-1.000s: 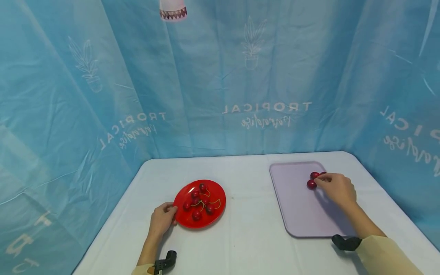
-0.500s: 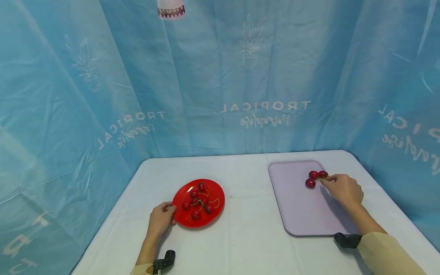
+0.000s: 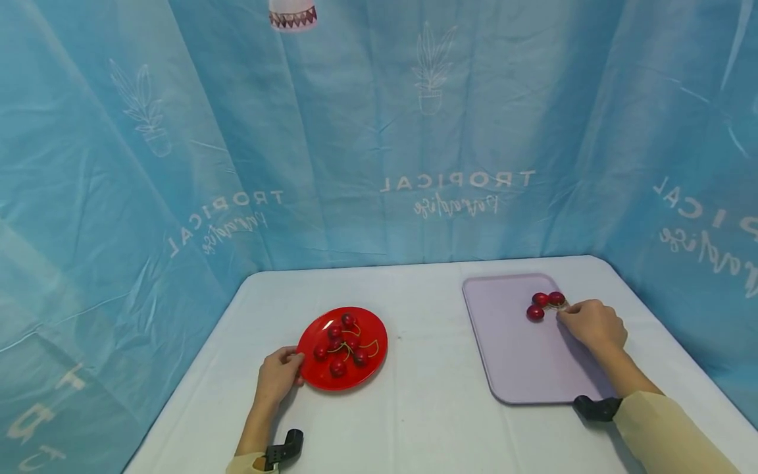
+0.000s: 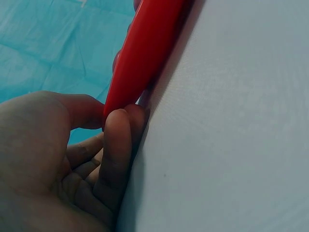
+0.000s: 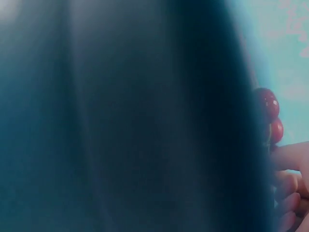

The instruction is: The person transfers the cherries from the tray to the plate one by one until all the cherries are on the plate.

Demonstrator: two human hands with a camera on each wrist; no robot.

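Left hand: the left hand [image 3: 277,378] rests on the bench at the near-left edge of the round red plastic plate [image 3: 343,348]; the left wrist view shows a thumb on the rim and curled fingers [image 4: 118,145] under it, so it is grasping the plate's edge [image 4: 145,53].

Right hand: the right hand [image 3: 594,324] lies on the flat pale lilac rectangular tray [image 3: 521,355], its fingertips bunched at the stems of the cluster of three dark red cherries [image 3: 543,303]. It looks pinched on a stem, but the head view is too small to be sure, and the right wrist view is mostly a dark blur with only two cherries [image 5: 270,116] and some fingers [image 5: 289,157] at its right edge, so I cannot tell.

Cherries on tray: three, touching one another, on the far-right part of the tray, just to the left of the right hand's fingertips.

Cherries on plate: about six loose dark red cherries with thin green stems [image 3: 343,342], gathered around the middle of the plate.

Plate and tray: well apart, plate left of centre, tray to the right, both on the white-covered bench [image 3: 426,395].

Backdrop: a light blue printed curtain [image 3: 379,131] hangs around the back and sides of the bench.
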